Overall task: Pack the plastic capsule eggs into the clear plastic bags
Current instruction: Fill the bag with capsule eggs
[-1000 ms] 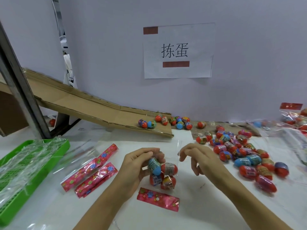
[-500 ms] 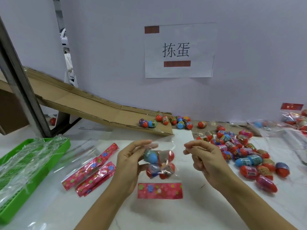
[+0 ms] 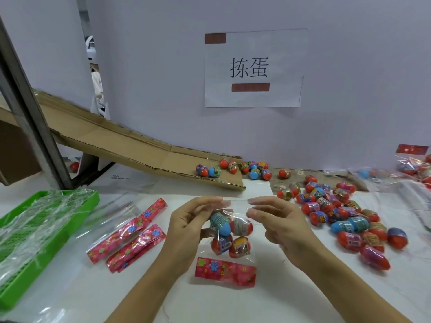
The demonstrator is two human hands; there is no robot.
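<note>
A clear plastic bag (image 3: 235, 207) hangs between my hands above the table, with several capsule eggs (image 3: 229, 234) inside and a red flowered header strip (image 3: 225, 271) at its lower end. My left hand (image 3: 189, 227) pinches the bag's top left edge. Opposite it, my right hand (image 3: 277, 223) pinches the top right edge, and the opening is stretched flat between them. A heap of loose capsule eggs (image 3: 338, 215) lies on the table to the right of my right hand.
Empty bags with red headers (image 3: 130, 236) lie left of my hands. A green tray (image 3: 93, 199) lined with clear plastic stands at the far left. A cardboard ramp (image 3: 130, 145) slopes down to more eggs (image 3: 233, 167) by the wall. Filled bags (image 3: 415, 166) sit at the far right.
Both hands lifted the bag and drew its top edge out sideways. The eggs settled lower in the bag, and the red header now hangs flat below them.
</note>
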